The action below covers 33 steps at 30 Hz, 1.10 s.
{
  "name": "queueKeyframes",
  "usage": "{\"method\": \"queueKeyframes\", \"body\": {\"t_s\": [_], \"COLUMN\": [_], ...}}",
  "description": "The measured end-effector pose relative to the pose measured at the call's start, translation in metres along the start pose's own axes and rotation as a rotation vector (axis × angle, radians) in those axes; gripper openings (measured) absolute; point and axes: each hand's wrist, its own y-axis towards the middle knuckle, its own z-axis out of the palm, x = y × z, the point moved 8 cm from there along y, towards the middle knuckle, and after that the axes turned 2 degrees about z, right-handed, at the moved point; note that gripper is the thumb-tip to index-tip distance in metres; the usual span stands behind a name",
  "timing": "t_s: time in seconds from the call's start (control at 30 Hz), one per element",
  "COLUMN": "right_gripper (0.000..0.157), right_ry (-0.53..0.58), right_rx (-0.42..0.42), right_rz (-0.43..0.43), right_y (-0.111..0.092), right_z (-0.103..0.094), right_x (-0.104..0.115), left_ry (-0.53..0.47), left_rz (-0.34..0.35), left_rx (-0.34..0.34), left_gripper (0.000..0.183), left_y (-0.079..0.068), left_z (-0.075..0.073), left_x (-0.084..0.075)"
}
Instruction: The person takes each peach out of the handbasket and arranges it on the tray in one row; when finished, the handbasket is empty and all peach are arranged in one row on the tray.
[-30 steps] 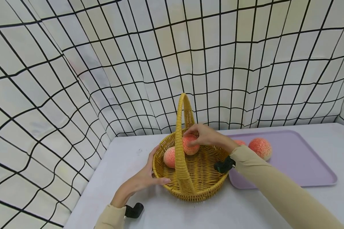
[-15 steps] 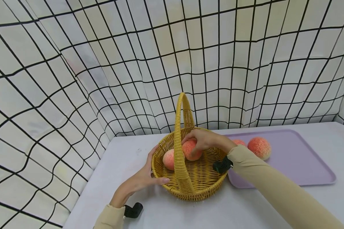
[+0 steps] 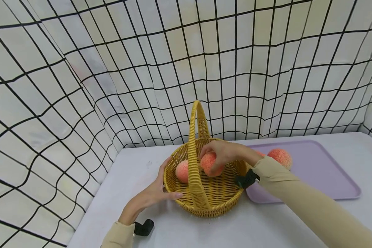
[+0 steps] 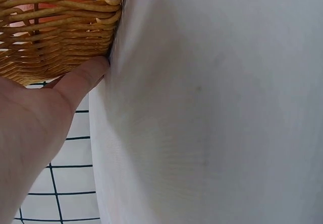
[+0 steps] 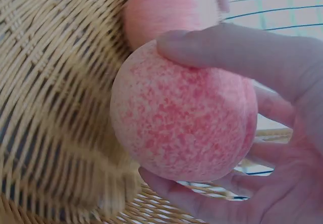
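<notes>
A yellow wicker basket (image 3: 218, 206) with a tall arched handle stands on the table. My left hand (image 3: 155, 191) grips its left side, thumb over the rim; in the left wrist view a finger (image 4: 83, 77) reaches under the basket's lower edge. Inside the basket my right hand (image 3: 227, 153) holds a pink speckled peach (image 3: 210, 163), thumb on one side and fingers curled round the other, as the right wrist view shows. A second peach (image 3: 182, 171) lies at the basket's left, partly behind the handle. In the right wrist view this other peach (image 5: 169, 12) sits just beyond the held one.
A flat purple tray (image 3: 322, 179) lies right of the basket, bearing a peach (image 3: 280, 158) and another one (image 3: 260, 153) mostly hidden by the right forearm. White cloth walls with a black grid (image 3: 223, 79) stand behind and to the left of the table.
My right hand has lowered into the basket and shifted a little right with the peach, leaving a wider gap to the second one. My left hand keeps its place on the basket.
</notes>
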Motion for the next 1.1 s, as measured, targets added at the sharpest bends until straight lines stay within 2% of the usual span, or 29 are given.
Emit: {"method": "queueKeyframes", "body": {"t_s": [0.1, 0.3, 0.5, 0.6, 0.73, 0.93, 1.1], "right_gripper": [0.053, 0.056, 0.057, 0.06, 0.062, 0.062, 0.062], "right_ry": [0.027, -0.071, -0.15, -0.223, -0.314, -0.386, -0.38], "right_rx": [-0.033, -0.197, -0.352, -0.404, -0.439, -0.459, -0.431], "right_rz": [-0.013, -0.053, -0.068, -0.021, 0.067, 0.163, 0.217], "right_y": [-0.018, -0.074, -0.139, -0.168, -0.194, -0.211, -0.215], "right_z": [-0.014, -0.052, -0.084, -0.096, -0.103, -0.104, -0.099], "right_x": [0.008, 0.021, 0.012, -0.006, -0.04, -0.089, -0.127], "left_ry": [-0.004, -0.002, -0.021, -0.024, -0.027, -0.018, -0.02], "left_rz": [-0.002, -0.002, -0.002, -0.003, -0.002, -0.001, -0.007], "left_rx": [-0.001, 0.0, 0.003, 0.004, 0.0, -0.004, -0.005], "left_gripper": [0.13, 0.131, 0.131, 0.131, 0.131, 0.131, 0.13], "left_y": [0.0, 0.0, 0.0, 0.0, 0.0, -0.001, -0.001], "left_z": [0.0, -0.001, 0.001, 0.002, 0.001, 0.0, 0.0], "left_x": [0.0, 0.0, 0.0, 0.0, 0.0, 0.001, 0.0]}}
